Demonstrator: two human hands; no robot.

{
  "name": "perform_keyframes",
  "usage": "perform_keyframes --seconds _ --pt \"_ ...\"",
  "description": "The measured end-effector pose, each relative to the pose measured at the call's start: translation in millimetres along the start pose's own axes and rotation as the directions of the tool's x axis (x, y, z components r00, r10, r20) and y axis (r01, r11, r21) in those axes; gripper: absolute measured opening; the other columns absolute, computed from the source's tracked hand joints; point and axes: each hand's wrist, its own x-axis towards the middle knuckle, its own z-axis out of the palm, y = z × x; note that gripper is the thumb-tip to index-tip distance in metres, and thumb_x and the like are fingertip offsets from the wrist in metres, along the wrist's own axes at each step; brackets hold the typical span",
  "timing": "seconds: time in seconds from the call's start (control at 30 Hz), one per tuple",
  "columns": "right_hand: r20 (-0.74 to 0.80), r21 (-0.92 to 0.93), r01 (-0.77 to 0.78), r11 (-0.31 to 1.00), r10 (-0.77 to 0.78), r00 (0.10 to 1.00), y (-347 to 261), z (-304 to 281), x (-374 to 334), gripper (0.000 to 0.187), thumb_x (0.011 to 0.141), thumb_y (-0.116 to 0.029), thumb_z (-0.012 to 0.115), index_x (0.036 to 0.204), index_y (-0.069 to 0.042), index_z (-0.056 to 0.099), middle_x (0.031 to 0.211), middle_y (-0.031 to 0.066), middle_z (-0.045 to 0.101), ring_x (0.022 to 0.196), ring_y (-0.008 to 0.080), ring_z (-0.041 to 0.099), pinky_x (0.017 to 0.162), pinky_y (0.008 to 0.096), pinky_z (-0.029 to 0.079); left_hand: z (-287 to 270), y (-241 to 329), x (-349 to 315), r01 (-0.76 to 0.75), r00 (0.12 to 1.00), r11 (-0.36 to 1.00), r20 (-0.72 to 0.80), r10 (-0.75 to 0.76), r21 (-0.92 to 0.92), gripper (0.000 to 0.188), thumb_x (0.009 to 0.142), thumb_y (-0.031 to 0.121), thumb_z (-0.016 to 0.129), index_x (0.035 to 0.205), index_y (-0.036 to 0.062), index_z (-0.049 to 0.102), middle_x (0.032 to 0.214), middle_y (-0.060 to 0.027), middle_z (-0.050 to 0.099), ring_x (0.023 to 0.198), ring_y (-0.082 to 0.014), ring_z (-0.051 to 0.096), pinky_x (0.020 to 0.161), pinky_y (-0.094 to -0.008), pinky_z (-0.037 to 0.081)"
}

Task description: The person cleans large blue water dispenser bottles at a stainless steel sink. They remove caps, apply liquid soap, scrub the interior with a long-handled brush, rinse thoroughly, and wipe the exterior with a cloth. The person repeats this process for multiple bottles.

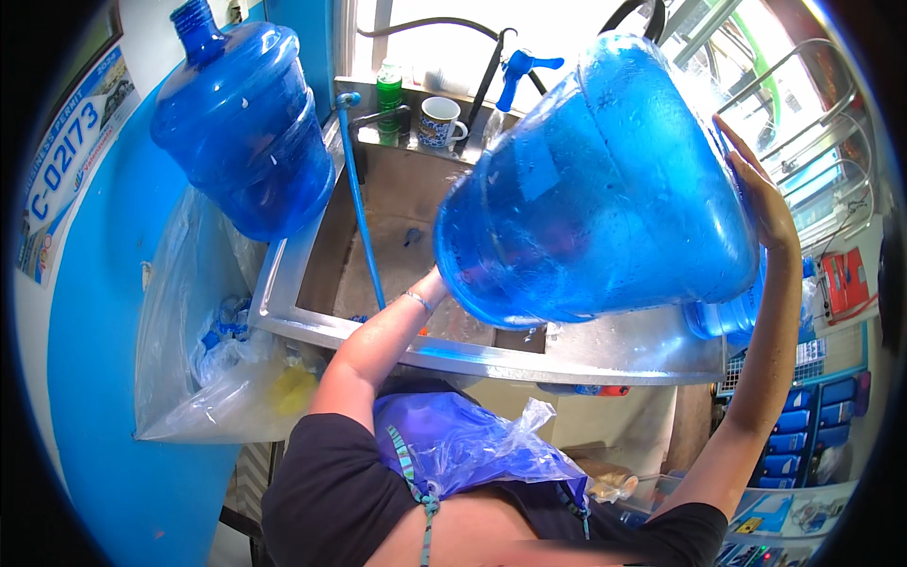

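Head view: one large, translucent blue plastic water jug (614, 198), tilted above a rectangular stainless-steel sink (453, 353), right hand (763, 203) flat against its side, fingers extended, left hand (436, 283) mostly hidden, its grip indeterminable.

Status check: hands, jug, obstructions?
Right hand on the side of a large translucent blue plastic jug, left hand mostly hidden behind it. Jug tilted over a silver metal sink. Possible obstruction: slim blue tube, left of jug.
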Motion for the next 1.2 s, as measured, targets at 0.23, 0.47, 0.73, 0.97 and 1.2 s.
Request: perform_keyframes --seconds 0.23,0.47,0.73,0.97,1.2 --pt "-0.087 -0.076 -0.037 0.996 0.03 0.996 -30 6 3 0.061 0.091 -0.042 0.061 0.141 -0.008 0.051 0.146 0.0168 0.046 0.131 0.0245 0.047 0.111 0.0296 0.034 6 -36 9 0.067 0.998 0.997 0.012 -0.067 0.042 0.036 0.098 0.026 0.054 0.123 0.001 0.06 0.113 -0.0139 0.067 0.097 -0.0219 0.067 0.084 -0.0362 0.058" --pt "-0.097 -0.138 -0.026 0.99 0.013 0.995 -42 3 10 0.06 0.093 -0.046 0.058 0.141 -0.01 0.052 0.144 0.012 0.049 0.129 0.024 0.049 0.11 0.0287 0.037 12 -32 19 0.044 0.999 0.996 -0.02 -0.043 0.077 0.035 0.097 0.025 0.054 0.122 0.001 0.06 0.112 -0.0138 0.067 0.097 -0.022 0.067 0.084 -0.0366 0.058" --pt "-0.211 -0.2 0.053 0.978 -0.096 0.973 -33 -9 3 0.057 0.092 -0.043 0.06 0.138 -0.01 0.055 0.143 0.0132 0.05 0.13 0.0263 0.049 0.11 0.0305 0.038 13 -29 27 0.032 0.998 0.991 -0.054 -0.025 0.126 0.035 0.097 0.025 0.055 0.122 0.0009 0.06 0.112 -0.0137 0.067 0.097 -0.0222 0.066 0.084 -0.0371 0.058" --pt "-0.222 -0.066 -0.006 0.998 -0.009 0.975 -29 -16 -12 0.057 0.09 -0.041 0.063 0.137 -0.01 0.056 0.141 0.0135 0.052 0.128 0.026 0.051 0.109 0.0296 0.039 15 -39 30 0.039 0.997 0.987 -0.078 -0.027 0.158 0.034 0.096 0.024 0.055 0.121 0.0008 0.06 0.111 -0.0136 0.067 0.097 -0.0223 0.066 0.084 -0.0375 0.057" --pt "-0.256 -0.025 -0.012 1.0 0.005 0.967 -34 -15 -24 0.053 0.093 -0.036 0.06 0.139 -0.009 0.054 0.142 0.013 0.051 0.126 0.0255 0.052 0.108 0.0315 0.041 16 -43 33 0.033 0.994 0.984 -0.105 -0.014 0.174 0.034 0.096 0.023 0.055 0.121 0.0007 0.06 0.111 -0.0135 0.067 0.098 -0.0224 0.066 0.084 -0.0379 0.057"
